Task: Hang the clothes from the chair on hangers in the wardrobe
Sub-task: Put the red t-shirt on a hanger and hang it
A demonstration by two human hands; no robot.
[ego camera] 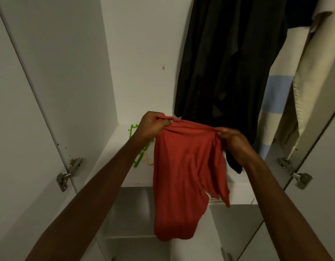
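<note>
Soft, limp red shirt (pixel 183 178), matte knit, bunched along its top edge and draped in loose folds below. Smooth white wardrobe (pixel 144 53) panels behind, both doors swung wide, steel hinges (pixel 69 173) at either side. Thin green plastic hangers (pixel 139 157) lying flat on the wardrobe floor (pixel 114 162), partly hidden by the left forearm and the shirt; something pale beside them, too covered to tell. Black garment (pixel 228 63), heavy and creased, hung at right, its hem just behind the shirt's top edge. Cream cloth with pale blue bands (pixel 275 102) and a beige piece (pixel 317 76) further right. Open shelves (pixel 132 210) below. Left hand (pixel 153 126) clenched on the shirt's upper left edge, right hand (pixel 234 142) pinching its upper right edge, both apart, the shirt stretched between them and hung in front of the wardrobe opening, above the shelves.
</note>
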